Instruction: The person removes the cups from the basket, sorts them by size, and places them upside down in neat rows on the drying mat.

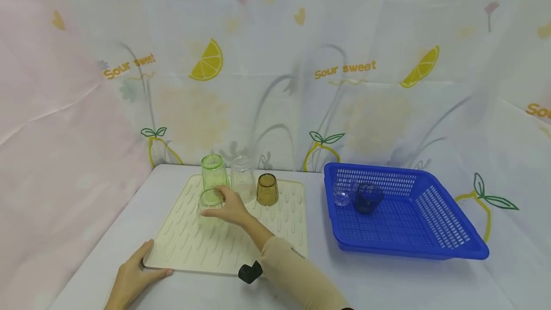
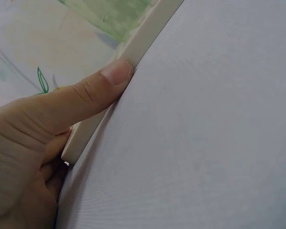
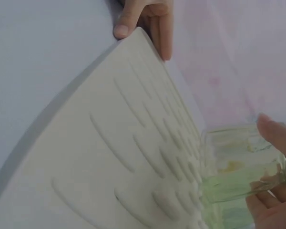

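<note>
A clear glass tumbler [image 1: 209, 208] stands at the left of a cream ribbed drying mat [image 1: 189, 248]. My right hand [image 1: 230, 207] grips it from the right, thumb on the near side and fingers on the far side; the right wrist view shows the same glass [image 3: 229, 162]. Just behind it stands a green glass [image 1: 214, 171], with a tall clear glass [image 1: 242, 178] and a short amber glass [image 1: 268, 191] to the right. At the mat's front left corner, my left hand [image 1: 133, 274] holds the edges between thumb [image 2: 105, 86] and fingers.
On the right of the white table [image 1: 314, 281] sits a blue plastic basket [image 1: 409, 250]. Inside, towards its left, are a dark blue glass [image 1: 368, 197] and a small clear glass [image 1: 342, 197]. A lemon-print cloth [image 1: 275, 109] hangs behind. A black device [image 1: 249, 272] is beside my right sleeve.
</note>
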The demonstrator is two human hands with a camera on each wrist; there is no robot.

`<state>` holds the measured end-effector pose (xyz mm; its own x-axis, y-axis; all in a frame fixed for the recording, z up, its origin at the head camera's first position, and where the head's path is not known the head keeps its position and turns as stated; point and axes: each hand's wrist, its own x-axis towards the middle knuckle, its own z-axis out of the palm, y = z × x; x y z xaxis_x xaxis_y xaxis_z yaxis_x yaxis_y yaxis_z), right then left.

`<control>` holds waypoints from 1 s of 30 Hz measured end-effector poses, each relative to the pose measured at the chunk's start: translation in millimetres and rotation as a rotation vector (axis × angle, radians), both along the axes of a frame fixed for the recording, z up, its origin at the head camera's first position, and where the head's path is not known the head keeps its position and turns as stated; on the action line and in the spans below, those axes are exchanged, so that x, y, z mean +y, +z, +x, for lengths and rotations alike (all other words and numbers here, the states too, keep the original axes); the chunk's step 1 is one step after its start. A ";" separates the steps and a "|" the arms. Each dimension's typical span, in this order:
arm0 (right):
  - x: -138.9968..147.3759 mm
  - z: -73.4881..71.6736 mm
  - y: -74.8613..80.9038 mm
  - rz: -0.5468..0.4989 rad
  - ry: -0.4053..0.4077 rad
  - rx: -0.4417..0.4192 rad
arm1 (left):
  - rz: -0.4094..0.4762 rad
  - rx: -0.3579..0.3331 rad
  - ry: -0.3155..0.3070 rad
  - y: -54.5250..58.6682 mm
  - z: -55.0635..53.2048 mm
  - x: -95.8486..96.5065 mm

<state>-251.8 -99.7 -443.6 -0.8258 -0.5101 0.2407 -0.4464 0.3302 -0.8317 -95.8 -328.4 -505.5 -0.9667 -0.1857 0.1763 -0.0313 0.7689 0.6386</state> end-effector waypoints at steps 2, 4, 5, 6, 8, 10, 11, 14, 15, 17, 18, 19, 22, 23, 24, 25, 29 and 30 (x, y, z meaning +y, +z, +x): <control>-7.9 0.0 -1.9 0.015 -0.013 0.004 | -0.004 0.006 0.004 1.0 0.4 -0.1; -15.7 0.2 -3.6 0.029 -0.026 0.003 | -0.009 0.011 0.007 1.4 0.7 -0.5; -19.4 0.5 -4.4 0.030 -0.031 0.001 | -0.013 0.014 0.008 1.5 0.7 -0.7; -22.9 0.7 -5.0 0.032 -0.035 0.001 | -0.018 0.020 0.008 1.5 0.7 -0.7; -28.9 1.4 -6.2 0.026 -0.039 -0.006 | -0.022 0.039 0.003 1.5 0.4 -0.5; -34.2 2.1 -8.0 0.030 -0.048 -0.007 | -0.022 0.051 -0.003 1.5 -0.2 0.0; -36.4 2.4 -9.1 0.034 -0.053 -0.009 | -0.022 0.050 -0.005 1.8 -0.5 0.4; -41.9 4.0 -13.5 0.065 -0.069 -0.002 | -0.019 0.046 -0.005 2.2 -1.5 1.2; -43.2 4.5 -14.5 0.074 -0.072 0.000 | -0.018 0.043 -0.002 2.4 -1.8 1.4; -45.2 5.6 -16.1 0.090 -0.078 0.011 | -0.019 0.038 -0.001 3.0 -2.1 1.6; -45.9 6.0 -16.8 0.097 -0.080 0.019 | -0.019 0.037 -0.001 3.4 -2.1 1.7; -46.5 6.4 -17.0 0.106 -0.083 0.026 | -0.019 0.033 0.000 4.0 -1.8 1.9; -47.9 6.8 -17.1 0.136 -0.089 0.037 | -0.012 0.019 -0.006 5.1 -1.7 1.7; -48.1 7.0 -17.2 0.146 -0.092 0.035 | -0.010 0.014 -0.004 5.4 -1.6 1.7; -48.0 7.2 -17.4 0.155 -0.095 0.034 | -0.008 0.009 -0.004 5.5 -1.3 1.6; -48.0 7.5 -17.5 0.156 -0.096 0.026 | -0.007 0.007 -0.004 5.5 -0.9 1.6; -45.8 8.8 -19.0 0.176 -0.105 0.002 | 0.000 0.001 -0.001 4.9 -0.1 1.3; -44.8 9.2 -19.1 0.182 -0.106 -0.004 | 0.001 0.004 0.000 4.8 0.2 1.3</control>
